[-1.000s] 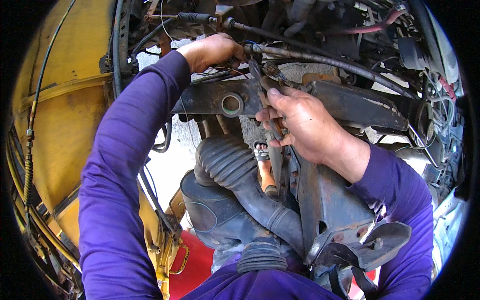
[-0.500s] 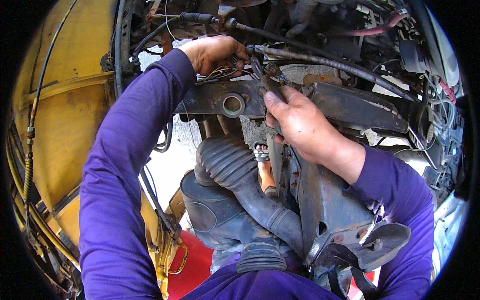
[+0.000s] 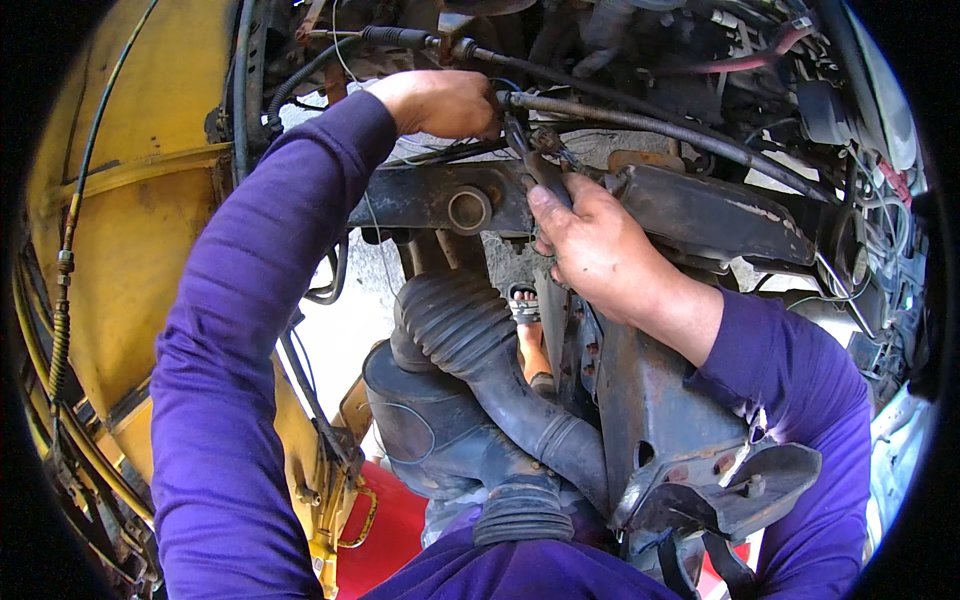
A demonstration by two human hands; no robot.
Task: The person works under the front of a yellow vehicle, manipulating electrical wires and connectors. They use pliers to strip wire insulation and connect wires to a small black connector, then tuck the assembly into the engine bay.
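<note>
My right hand (image 3: 605,240) grips dark-handled pliers (image 3: 543,172), their head pointing up and left toward my other hand. Close by that head, my left hand (image 3: 445,104) is closed with its back toward me; its fingertips and whatever they hold are hidden. A bundle of thin wires (image 3: 560,148) shows just right of the pliers. Both hands are above a black metal crossbeam (image 3: 415,195) with a round hole through it. A long rod-like cable (image 3: 640,120) runs from beside my left fist off to the right.
Below the crossbeam are a ribbed black air hose (image 3: 455,320) and a dark canister (image 3: 400,400). A rusty frame rail (image 3: 650,390) stands to the right. Yellow body panels (image 3: 150,260) fill the left, with hoses along them. A sandalled foot (image 3: 524,303) shows beneath.
My left hand has turned over and its fist has moved slightly right, toward the pliers. The coloured wires seen under it earlier are now mostly hidden. The pliers have tilted slightly.
</note>
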